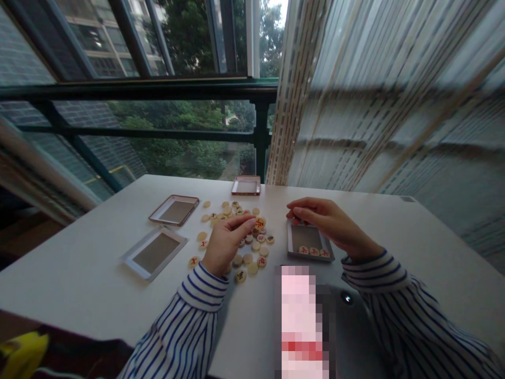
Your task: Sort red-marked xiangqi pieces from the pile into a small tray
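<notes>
Lying toward the table's [87,284] left edge, a white-rimmed tray [153,252] and, just beyond it, a brown-rimmed tray [176,212] sit open side up with bare floors, perhaps set there to leave the middle to the loose pieces. Next come the round discs [252,269], strewn between those trays and the table's middle, some showing red or black characters and others blank on top, probably just because they lie whichever way up they landed. The left hand [224,242] reaches in over them from the table's near edge, thumb and fingertips pinched together on one red-marked disc [259,223] – held by its rim, it seems, so that its face stays uncovered. Behind the heap, a small pinkish tray [246,187] stands close to the table's far edge, out of the way of both arms. Farther right, a grey tray [294,242] sits well in from the table's right edge, within easy reach of the right hand [329,218]; three discs [314,252] with red characters rest side by side along its near wall, faces up, presumably lined up so that they read together. The right hand hangs over that tray's far side, fingers bent and close to the thumb – whether anything is pinched there I cannot tell
</notes>
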Available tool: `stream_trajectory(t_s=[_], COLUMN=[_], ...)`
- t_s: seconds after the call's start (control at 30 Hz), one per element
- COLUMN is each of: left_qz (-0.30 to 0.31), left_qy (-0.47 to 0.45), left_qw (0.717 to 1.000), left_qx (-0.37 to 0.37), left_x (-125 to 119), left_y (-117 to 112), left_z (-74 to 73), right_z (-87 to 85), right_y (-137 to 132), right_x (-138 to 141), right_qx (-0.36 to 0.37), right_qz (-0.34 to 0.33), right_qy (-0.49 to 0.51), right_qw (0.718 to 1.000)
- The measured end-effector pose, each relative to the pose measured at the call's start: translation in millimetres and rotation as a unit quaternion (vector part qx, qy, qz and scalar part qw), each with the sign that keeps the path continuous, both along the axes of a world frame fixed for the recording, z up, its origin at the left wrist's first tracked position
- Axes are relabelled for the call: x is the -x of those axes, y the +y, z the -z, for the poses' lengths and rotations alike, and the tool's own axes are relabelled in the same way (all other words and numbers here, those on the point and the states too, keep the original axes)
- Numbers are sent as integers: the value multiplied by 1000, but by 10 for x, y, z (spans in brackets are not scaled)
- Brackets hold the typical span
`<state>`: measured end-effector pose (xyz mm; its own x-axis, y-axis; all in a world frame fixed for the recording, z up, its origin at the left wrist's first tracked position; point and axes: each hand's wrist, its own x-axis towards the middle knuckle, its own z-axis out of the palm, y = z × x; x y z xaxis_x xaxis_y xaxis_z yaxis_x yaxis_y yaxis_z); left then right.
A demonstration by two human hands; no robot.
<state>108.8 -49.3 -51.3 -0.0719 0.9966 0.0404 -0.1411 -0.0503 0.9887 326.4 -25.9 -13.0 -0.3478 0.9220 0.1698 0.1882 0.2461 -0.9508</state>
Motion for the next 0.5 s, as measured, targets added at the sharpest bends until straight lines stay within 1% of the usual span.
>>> stream_trajectory(t_s=[0.23, 0.4, 0.5], left_qz=[30, 55, 73], left_qy=[20, 54, 59], left_qw=[999, 996, 994], left_qx=[-19, -33, -47], left_x=[-162, -251, -314], left_y=[63, 160, 228], left_z=[-113, -215, -280], right_z=[-26, -32, -34], right_y=[4, 8, 18], right_x=[-63, -81, -91], right_qx=[-15, -16, -18], right_qz=[2, 12, 23], right_qy=[1, 14, 18], right_qw=[1000, 1000, 999])
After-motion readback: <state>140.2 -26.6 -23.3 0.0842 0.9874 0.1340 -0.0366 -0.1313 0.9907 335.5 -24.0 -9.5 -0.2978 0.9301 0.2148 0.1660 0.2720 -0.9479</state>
